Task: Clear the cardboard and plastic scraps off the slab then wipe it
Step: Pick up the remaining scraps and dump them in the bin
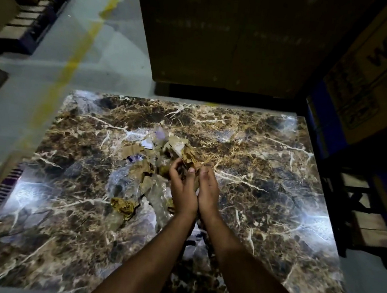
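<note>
My left hand [181, 188] and right hand [207, 190] cup scraps [188, 156] mid-slab [268, 178] — rest of the pile [138, 164] trails toward me, cardboard box [223, 35] beyond the far edge.

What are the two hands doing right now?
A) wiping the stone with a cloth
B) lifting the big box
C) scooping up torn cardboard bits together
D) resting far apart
C: the left hand and right hand are cupped side by side around cardboard scraps above the slab.

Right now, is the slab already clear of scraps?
No: cardboard and plastic scraps still lie mid-slab, left of the cupped left hand and right hand.
</note>
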A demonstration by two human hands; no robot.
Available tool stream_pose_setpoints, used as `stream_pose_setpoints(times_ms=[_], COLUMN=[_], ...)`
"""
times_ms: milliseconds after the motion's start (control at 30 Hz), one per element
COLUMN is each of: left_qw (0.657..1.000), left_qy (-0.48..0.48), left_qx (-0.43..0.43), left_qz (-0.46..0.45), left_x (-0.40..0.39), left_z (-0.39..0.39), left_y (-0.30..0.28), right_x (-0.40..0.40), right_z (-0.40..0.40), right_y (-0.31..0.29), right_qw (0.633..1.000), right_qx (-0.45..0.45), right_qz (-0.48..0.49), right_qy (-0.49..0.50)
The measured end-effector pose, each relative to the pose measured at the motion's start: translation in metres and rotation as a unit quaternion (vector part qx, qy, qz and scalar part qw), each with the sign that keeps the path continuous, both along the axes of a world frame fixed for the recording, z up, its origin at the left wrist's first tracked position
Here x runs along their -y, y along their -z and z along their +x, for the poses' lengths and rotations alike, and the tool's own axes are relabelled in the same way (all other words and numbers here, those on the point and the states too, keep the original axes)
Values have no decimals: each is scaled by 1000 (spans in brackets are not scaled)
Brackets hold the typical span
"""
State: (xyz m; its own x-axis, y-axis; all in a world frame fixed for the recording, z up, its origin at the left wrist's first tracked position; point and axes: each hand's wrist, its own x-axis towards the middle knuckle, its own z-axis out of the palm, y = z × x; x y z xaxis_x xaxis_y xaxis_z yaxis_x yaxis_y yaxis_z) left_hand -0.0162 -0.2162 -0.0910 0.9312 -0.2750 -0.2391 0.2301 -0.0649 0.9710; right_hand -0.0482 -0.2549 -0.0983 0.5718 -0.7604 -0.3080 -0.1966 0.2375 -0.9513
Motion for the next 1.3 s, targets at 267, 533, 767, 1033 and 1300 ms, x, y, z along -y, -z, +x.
stream_pose_setpoints(times_ms=[267,533,767,1033,1300], left_qw=[999,996,996,956,952], left_qy=[-29,-14,49,27,134], left_qx=[-4,-65,-60,-219,-171], left_qz=[-44,-53,-48,-192,-218], left_x=[11,13,9,9,10], left_z=[0,2,6,0,7], left_y=[-36,-55,-62,-91,-92], right_x=[4,1,1,10,19], right_z=[-3,-9,0,0,-3], right_y=[-17,-39,-69,-89,-88], right_qw=[998,987,988,994,994], right_qx=[-6,-70,65,83,30], right_qz=[-6,105,81,12,16], right_qy=[69,95,114,65,109])
